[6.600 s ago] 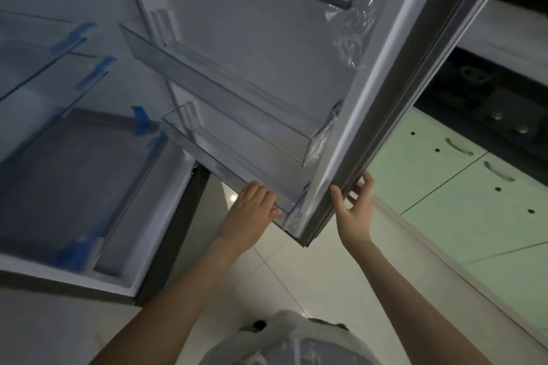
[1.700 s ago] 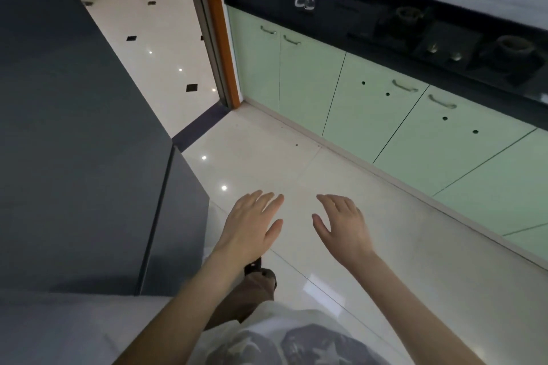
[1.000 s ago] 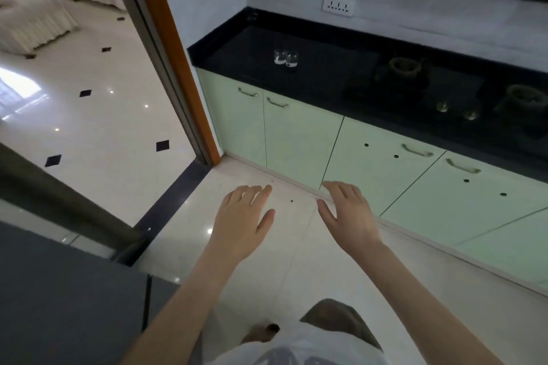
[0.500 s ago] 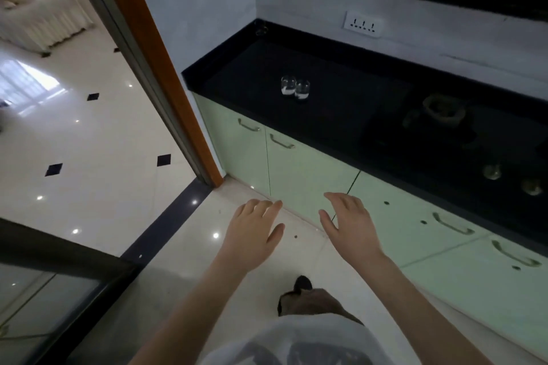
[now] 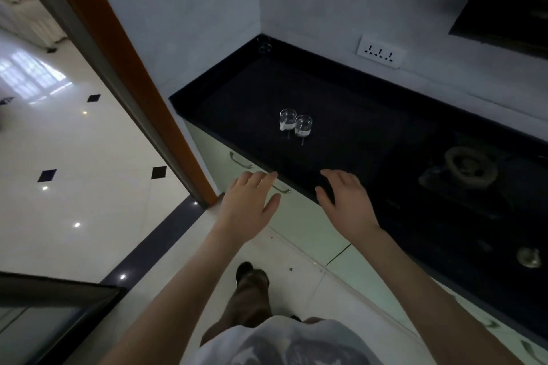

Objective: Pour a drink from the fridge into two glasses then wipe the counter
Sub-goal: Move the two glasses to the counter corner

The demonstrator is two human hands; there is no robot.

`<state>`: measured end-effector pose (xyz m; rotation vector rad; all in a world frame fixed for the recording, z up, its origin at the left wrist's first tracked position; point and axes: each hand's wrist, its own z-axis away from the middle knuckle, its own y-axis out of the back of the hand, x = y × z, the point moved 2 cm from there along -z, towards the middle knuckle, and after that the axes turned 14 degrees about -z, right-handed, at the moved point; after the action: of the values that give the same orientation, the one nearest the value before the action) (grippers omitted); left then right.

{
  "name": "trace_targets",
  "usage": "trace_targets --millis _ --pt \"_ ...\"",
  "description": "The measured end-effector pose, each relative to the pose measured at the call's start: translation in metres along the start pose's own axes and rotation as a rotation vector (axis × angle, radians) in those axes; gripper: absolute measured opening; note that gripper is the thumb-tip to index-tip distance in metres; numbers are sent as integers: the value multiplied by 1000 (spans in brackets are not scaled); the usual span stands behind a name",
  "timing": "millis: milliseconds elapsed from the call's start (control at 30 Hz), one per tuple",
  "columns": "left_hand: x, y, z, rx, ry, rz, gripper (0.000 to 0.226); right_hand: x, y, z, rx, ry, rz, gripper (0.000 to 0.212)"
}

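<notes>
While both hands are being held out empty with fingers spread, the two glasses [image 5: 295, 126] are being kept ahead on the black counter [image 5: 350, 115], touching, upright, between the left hand [image 5: 248, 207] and the right hand [image 5: 347, 204], about equally near.

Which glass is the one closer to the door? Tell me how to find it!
Look at the black counter above the green cabinets. Two small clear glasses stand side by side near its front, beyond the person's open hands. The one you want is the left glass, nearer the orange door frame; its twin stands toward the stove.
</notes>
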<state>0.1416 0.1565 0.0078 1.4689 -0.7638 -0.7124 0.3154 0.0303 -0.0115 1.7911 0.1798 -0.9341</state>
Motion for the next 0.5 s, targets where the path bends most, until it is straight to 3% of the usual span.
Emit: trace_targets --millis 333,500 --pt "-48 -56 -125 -76 -160 32 57 30 -50 -102 23 -156 12 40" --pt "-81 -62 -204 -19 -216 35 53 33 -59 -161 70 -241 -20 47"
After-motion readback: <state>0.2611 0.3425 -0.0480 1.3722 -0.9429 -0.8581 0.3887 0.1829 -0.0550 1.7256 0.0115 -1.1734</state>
